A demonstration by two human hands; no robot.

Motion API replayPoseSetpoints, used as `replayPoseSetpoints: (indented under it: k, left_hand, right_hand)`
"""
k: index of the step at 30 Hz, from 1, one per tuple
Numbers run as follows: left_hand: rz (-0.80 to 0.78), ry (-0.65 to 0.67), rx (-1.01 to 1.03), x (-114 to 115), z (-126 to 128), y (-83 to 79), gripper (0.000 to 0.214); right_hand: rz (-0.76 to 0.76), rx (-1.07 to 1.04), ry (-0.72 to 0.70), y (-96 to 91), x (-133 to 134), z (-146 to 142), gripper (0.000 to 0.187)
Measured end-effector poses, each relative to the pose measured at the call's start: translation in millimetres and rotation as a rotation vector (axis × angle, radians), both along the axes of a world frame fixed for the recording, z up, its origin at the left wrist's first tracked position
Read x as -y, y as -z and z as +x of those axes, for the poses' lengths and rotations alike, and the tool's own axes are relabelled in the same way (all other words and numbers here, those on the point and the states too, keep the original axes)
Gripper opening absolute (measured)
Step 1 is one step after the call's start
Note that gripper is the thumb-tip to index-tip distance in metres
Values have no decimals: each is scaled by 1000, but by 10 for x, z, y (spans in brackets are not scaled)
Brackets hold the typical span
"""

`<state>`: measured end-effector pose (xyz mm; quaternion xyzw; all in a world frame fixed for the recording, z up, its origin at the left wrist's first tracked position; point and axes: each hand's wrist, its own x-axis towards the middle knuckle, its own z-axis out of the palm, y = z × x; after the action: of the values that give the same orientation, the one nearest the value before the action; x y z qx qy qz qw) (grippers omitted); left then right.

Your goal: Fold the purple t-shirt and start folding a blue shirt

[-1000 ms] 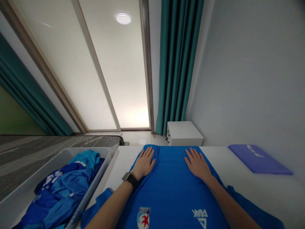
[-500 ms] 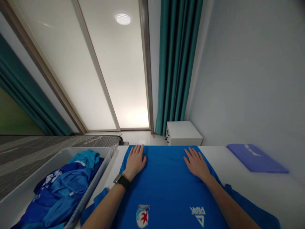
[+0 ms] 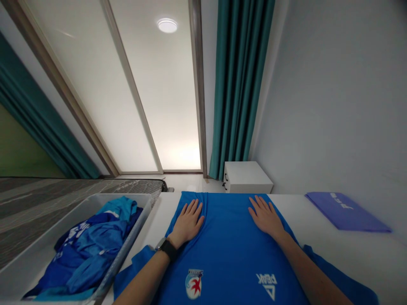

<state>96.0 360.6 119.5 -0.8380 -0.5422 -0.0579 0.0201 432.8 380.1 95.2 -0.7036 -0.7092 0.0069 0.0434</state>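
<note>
White counter (image 3: 356, 250) carries a blue T-shirt (image 3: 227, 258) lying flat, with the open left hand (image 3: 187, 223) and right hand (image 3: 266, 218) pressing on it, holding nothing. Pushing too hard can drag the cloth into wrinkles.

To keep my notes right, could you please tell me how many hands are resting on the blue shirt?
2: the left hand and the right hand, both lying flat on the shirt, side by side.

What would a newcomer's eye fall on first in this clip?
The bright blue PEAK shirt spread on the white table, front and centre, with the left hand and right hand pressed flat on it. To its left, a grey plastic bin holds heaped blue garments. Teal curtains hang straight ahead.
</note>
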Motion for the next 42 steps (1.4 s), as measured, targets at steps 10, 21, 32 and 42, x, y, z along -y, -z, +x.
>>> replayPoseSetpoints:
  k: [10,21,32,42]
  left_hand:
    - [43,-326,-8,-104,-116,-10,62]
    - [44,-248,-10,-542,-134,-58,58]
    - [60,-326,-53,-664,-294,128,65]
    - [127,-400,-43,-629,-289,169,68]
  right_hand:
    - [21,7,-3,10,0,6,59]
    - [57,-62,-38,30,-47,170,58]
    - [5,-69,-61,-151,-180,255,53]
    - [-28,-36,56,-65,-238,334,58]
